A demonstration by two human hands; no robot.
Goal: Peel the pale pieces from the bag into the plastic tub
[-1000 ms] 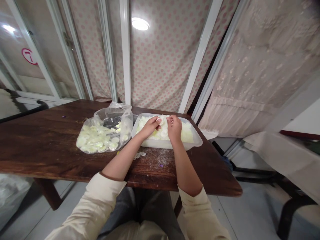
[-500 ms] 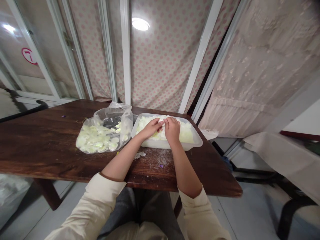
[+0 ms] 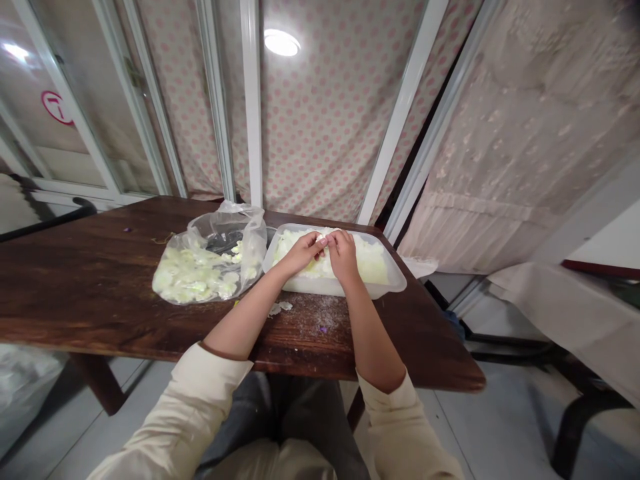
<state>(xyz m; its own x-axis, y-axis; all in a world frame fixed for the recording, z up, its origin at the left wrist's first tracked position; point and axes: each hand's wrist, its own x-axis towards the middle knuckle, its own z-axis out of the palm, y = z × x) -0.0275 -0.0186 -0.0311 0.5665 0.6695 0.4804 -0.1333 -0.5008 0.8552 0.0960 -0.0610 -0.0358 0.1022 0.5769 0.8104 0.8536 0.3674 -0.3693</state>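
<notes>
We sit at a dark brown wooden table (image 3: 110,273) with a shiny top. White grains (image 3: 323,312) are sprinkled near its front edge, with a tiny purple bit (image 3: 323,329) and some flat white scraps (image 3: 281,307). Behind the table hangs a curtain (image 3: 320,140) with pink dots, and a round bright light (image 3: 282,43) shows against it. The floor (image 3: 155,413) is gray.

On the glass at the far left we see a pinkish-red ring (image 3: 57,107) with a bent line inside. We can't tell if it is a letter.

A clear plastic tub (image 3: 399,283) full of pale pieces (image 3: 373,263) sits in front of us. Just left of it lies a see-through bag (image 3: 193,273) with more pale pieces. Over the tub, our left hand (image 3: 302,255) and right hand (image 3: 343,256) pinch a little white piece (image 3: 325,233) between their fingertips.
</notes>
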